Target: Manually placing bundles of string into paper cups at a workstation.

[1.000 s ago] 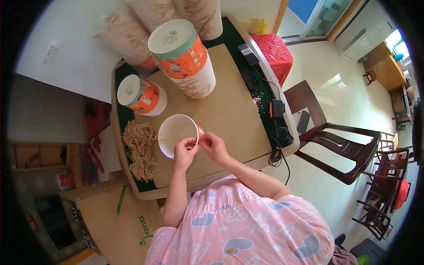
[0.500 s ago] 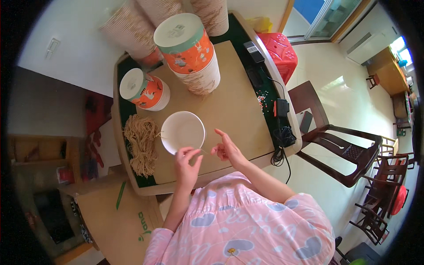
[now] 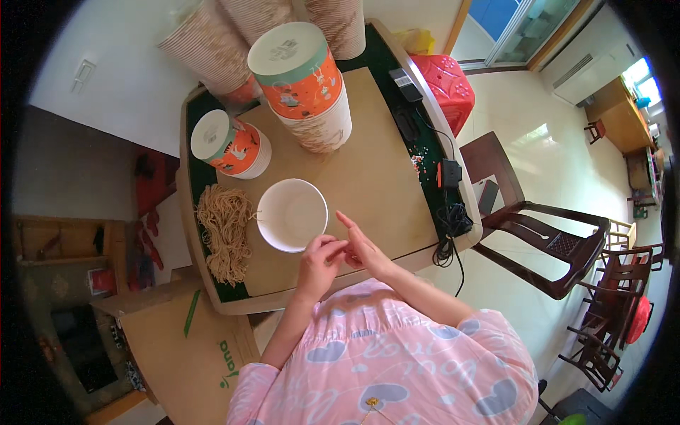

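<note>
L hand (image 3: 321, 263) moved rt to R hand (image 3: 364, 252); white cup (image 3: 292, 212) just fwd-left.

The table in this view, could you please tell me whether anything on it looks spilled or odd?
Small red and white bead-like bits lie scattered on the table at right, beside a black adapter, so they may be spilled. A tangled black cable hangs over the edge. The white tub shows no visible damage.

paper tub (image 3: 289, 211) ahead of left hand (image 3: 320, 268): white inside | string hank (image 3: 223, 237), left of it: tan | garment (image 3: 425, 358) behind it: pink, grey hearts
</note>
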{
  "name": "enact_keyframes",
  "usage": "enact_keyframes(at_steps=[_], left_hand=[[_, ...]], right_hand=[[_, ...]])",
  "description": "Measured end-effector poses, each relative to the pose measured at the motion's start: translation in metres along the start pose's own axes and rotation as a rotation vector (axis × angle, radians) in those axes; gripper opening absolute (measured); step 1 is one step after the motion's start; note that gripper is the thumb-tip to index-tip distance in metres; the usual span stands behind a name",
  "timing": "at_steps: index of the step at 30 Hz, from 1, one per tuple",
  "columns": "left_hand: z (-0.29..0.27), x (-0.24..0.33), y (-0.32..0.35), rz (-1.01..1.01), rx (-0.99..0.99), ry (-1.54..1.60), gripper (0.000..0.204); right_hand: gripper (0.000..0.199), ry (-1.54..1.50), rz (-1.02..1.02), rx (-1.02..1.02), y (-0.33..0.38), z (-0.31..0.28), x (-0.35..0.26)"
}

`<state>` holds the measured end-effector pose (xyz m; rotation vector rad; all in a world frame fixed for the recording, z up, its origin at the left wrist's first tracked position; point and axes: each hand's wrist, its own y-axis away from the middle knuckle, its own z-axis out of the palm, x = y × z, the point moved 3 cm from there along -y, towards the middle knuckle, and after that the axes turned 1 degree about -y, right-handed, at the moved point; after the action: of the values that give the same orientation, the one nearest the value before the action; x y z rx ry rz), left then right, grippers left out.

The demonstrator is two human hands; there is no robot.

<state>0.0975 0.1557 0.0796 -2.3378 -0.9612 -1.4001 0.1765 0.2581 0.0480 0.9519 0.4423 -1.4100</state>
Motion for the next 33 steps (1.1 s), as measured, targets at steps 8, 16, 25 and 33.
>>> enact_keyframes(at_steps=[8,16,25,33], left_hand=[[-0.008,0.019,0.002,0.321,0.033,-0.339,0.020],[-0.006,0.021,0.003,0.134,0.044,-0.253,0.015],[0.001,0.006,0.000,0.082,0.129,-0.088,0.009],[-0.009,-0.029,-0.006,-0.196,0.181,0.479,0.002]], right_hand=[[0.054,0.055,0.170,-0.004,-0.001,0.006,-0.017],[0.062,0.022,0.130,0.054,-0.006,0.010,-0.001],[0.060,0.021,0.082,0.136,-0.007,0.018,-0.006],[0.016,0.166,-0.132,0.241,-0.006,0.010,0.007]])
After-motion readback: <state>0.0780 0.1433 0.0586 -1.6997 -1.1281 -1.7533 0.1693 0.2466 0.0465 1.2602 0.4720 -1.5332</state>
